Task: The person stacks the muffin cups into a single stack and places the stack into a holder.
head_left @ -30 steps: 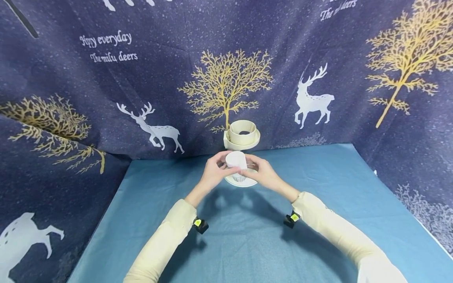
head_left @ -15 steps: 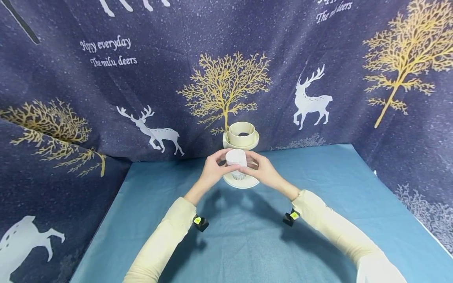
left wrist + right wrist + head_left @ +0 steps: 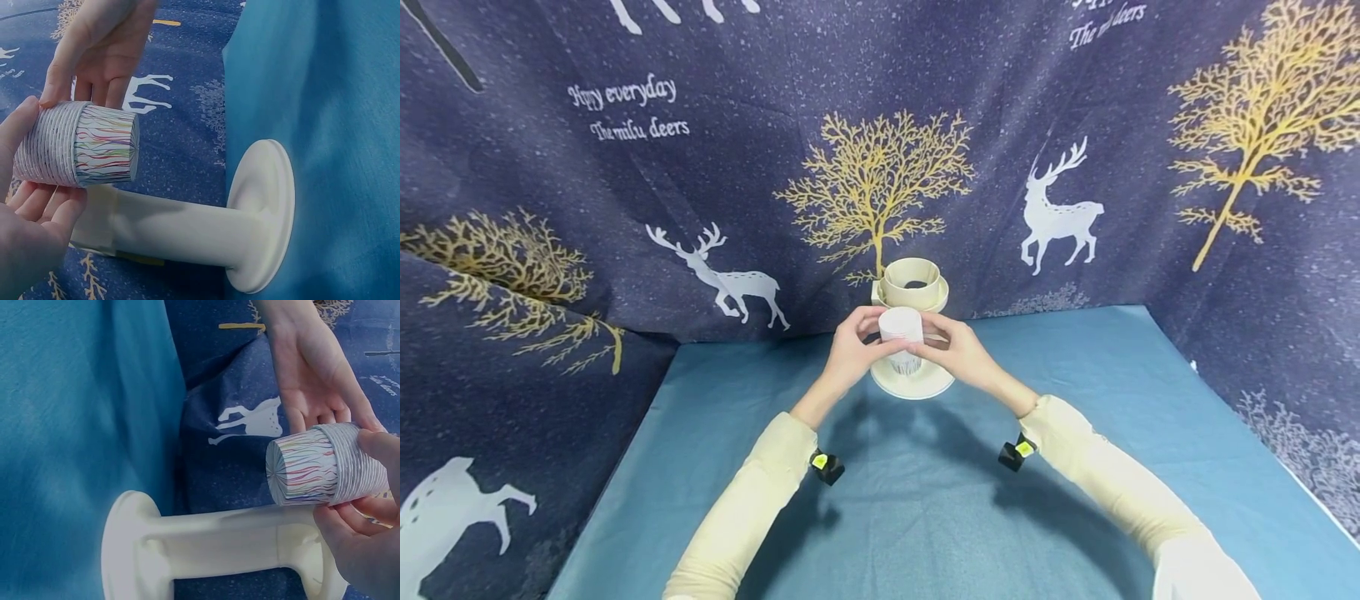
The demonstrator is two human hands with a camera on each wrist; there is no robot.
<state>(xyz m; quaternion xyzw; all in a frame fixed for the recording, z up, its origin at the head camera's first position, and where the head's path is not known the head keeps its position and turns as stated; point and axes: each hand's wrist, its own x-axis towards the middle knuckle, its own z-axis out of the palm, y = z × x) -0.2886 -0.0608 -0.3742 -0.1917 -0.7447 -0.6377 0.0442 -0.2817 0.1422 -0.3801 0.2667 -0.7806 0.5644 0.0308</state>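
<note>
A nested stack of paper baking cups (image 3: 901,327) is held up between both hands. Its ridged rims and coloured wavy lines show on the cups (image 3: 103,145) in the left wrist view. My left hand (image 3: 848,352) grips the stack from the left, thumb in front. From the right, my right hand (image 3: 961,353) grips it the same way. Just behind stands a cream stand with an upright column (image 3: 178,228), a round base (image 3: 912,387) and a wide ring (image 3: 912,283) at its top. In the head view the hands and cups hide the column.
A blue cloth (image 3: 917,500) covers the table under the arms. Close behind the stand hangs a dark blue curtain (image 3: 737,183) printed with deer and golden trees. It also runs along both sides.
Both hands have lifted the stack of baking cups slightly, toward the stand's ring. The grip looks the same, and the stand stays in place.
</note>
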